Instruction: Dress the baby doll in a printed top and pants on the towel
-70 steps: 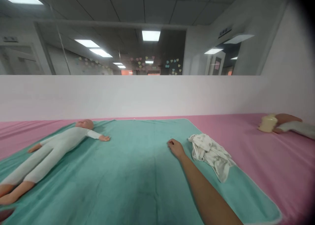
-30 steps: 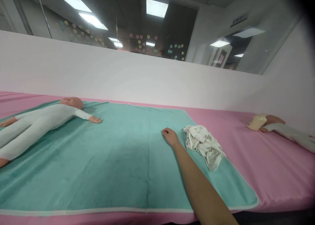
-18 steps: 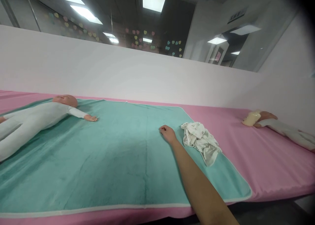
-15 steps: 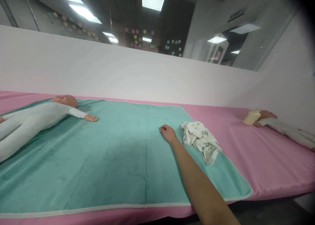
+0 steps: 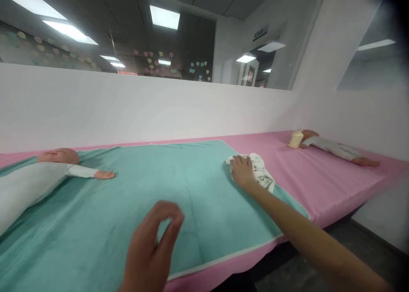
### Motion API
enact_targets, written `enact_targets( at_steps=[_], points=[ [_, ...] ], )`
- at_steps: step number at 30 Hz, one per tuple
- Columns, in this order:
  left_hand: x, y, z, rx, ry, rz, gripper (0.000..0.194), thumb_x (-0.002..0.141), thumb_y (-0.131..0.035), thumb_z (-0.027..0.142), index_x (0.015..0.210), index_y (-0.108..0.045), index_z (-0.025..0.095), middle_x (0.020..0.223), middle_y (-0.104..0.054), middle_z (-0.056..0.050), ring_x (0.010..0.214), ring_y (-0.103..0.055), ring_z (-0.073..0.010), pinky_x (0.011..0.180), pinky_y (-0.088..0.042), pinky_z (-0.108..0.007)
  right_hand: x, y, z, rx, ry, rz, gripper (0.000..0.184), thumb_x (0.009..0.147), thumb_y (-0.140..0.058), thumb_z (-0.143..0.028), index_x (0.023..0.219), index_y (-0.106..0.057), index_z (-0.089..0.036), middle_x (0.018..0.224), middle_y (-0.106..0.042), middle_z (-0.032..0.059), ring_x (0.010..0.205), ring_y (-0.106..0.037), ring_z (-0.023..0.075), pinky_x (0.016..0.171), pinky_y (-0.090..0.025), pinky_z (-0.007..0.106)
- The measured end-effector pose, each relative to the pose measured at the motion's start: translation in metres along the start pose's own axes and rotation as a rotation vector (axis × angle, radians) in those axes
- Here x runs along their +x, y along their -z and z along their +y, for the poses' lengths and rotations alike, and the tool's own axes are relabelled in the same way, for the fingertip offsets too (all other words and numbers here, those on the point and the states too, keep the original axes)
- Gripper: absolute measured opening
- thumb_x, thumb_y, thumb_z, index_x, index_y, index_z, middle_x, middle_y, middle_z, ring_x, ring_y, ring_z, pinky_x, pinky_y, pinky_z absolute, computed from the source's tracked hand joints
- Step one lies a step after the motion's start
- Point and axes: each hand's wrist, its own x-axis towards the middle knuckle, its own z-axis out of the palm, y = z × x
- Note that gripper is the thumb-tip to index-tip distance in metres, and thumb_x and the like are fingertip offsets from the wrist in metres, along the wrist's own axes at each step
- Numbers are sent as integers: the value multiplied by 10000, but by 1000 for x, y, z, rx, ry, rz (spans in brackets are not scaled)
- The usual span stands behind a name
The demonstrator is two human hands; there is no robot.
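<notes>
My right hand (image 5: 243, 171) reaches out over a crumpled white printed cloth (image 5: 262, 175), with its fingers apart and resting on it; it does not visibly grip it. The cloth lies on the right part of a teal blanket (image 5: 153, 177) with a white border. Low in the foreground my left hand (image 5: 150, 245) hangs above the blanket, slightly blurred. Its thumb and index finger curl together into a ring, with nothing seen between them. A baby doll (image 5: 35, 177) in a white suit lies on its back at the left, one arm stretched toward the middle.
Pink sheeting (image 5: 265, 151) covers the long bench under the blanket. At the far right lie a second doll (image 5: 335, 149) and, by its head, a pale yellow bottle (image 5: 295, 139). A white wall (image 5: 159, 109) with windows above runs along the back.
My right hand has moved right from the bare blanket onto the cloth, its fingers opening from a curled shape. My left hand has come into view. The view has turned to the right.
</notes>
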Motion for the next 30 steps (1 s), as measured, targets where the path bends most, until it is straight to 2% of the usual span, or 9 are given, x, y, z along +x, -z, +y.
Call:
enact_targets(
  at_steps=[4,8,10,13,17,20,24,27,30],
  points=[
    [56,6,-25,-262,167,-166,231,819,-551,390,713,-620,196,718,-576,-20,707,-525,-162,702,-462,-281,1,33,43,-238,-118,-48,380,810,-483,-253,1169,-486,-129,1258,-490,175,1160,-404,319,976,-229,497],
    [96,16,-71,-414,258,-269,262,782,-608,432,795,-640,172,774,-550,-30,726,-516,-152,759,-470,-299,3,59,61,-331,-189,-294,247,836,-450,-264,1043,-541,-165,1074,-578,136,989,-514,262,770,-361,359],
    [104,20,-93,-430,294,-296,280,768,-628,441,791,-643,162,776,-542,-31,724,-515,-148,764,-469,-303,6,69,61,-366,-190,-390,163,826,-457,-231,934,-565,-174,976,-604,117,897,-549,235,701,-358,321],
    [106,24,-111,-469,314,-305,286,768,-637,435,811,-653,153,797,-544,-36,718,-513,-139,760,-465,-298,16,80,56,-388,-209,-432,126,814,-459,-214,866,-568,-176,852,-621,101,776,-574,221,643,-352,307],
    [103,26,-118,-557,339,-272,303,758,-654,419,877,-670,141,811,-552,-44,702,-519,-133,734,-465,-296,40,90,37,-347,-267,-369,239,845,-382,-213,1025,-536,-180,875,-629,120,772,-584,242,611,-364,312],
    [104,26,-122,-589,356,-246,318,741,-674,405,896,-676,127,831,-570,-57,701,-525,-132,738,-467,-303,61,99,8,-73,-306,-184,240,833,-399,-213,1037,-521,-184,870,-638,114,769,-589,242,610,-397,319],
    [105,27,-128,-639,356,-210,309,725,-687,383,896,-671,126,866,-588,-71,709,-530,-130,747,-469,-309,89,121,-50,667,-325,7,118,786,-497,-222,897,-529,-200,775,-633,38,678,-607,178,630,-477,310],
    [105,28,-129,-671,335,-186,236,702,-697,341,821,-651,142,878,-581,-56,714,-529,-122,728,-467,-287,107,150,-97,1183,-161,71,88,768,-546,-229,849,-527,-201,813,-625,11,708,-617,152,669,-524,310],
    [107,30,-129,-674,339,-139,183,670,-704,287,755,-611,154,835,-562,-23,706,-529,-112,717,-468,-271,124,182,-132,1543,55,200,115,807,-503,-207,918,-533,-205,981,-627,13,903,-610,142,797,-521,296]
  ],
)
